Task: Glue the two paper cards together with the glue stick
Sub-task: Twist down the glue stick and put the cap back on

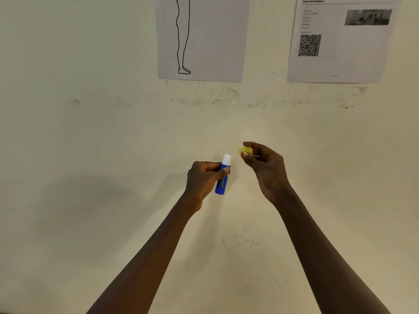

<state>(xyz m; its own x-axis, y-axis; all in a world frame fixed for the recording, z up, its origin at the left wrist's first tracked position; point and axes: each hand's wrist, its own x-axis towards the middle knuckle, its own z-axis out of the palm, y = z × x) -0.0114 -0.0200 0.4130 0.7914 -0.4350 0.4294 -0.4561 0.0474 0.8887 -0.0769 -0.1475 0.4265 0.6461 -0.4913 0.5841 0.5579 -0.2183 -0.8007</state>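
Note:
My left hand (pixel 203 180) grips a blue glue stick (pixel 222 183) upright, its white top (pixel 226 159) bare and uncapped. A short way to the right and a little higher, my right hand (pixel 264 165) pinches the yellow cap (pixel 245 151) between thumb and fingers. Cap and stick are apart, with a small gap between them. Both arms reach forward in front of a cream wall. No loose paper cards are in view.
Two printed sheets hang on the wall above: one with an outline drawing of legs (pixel 201 39), one with text, a photo and a QR code (pixel 340 39). The wall (pixel 90 155) below them is scuffed.

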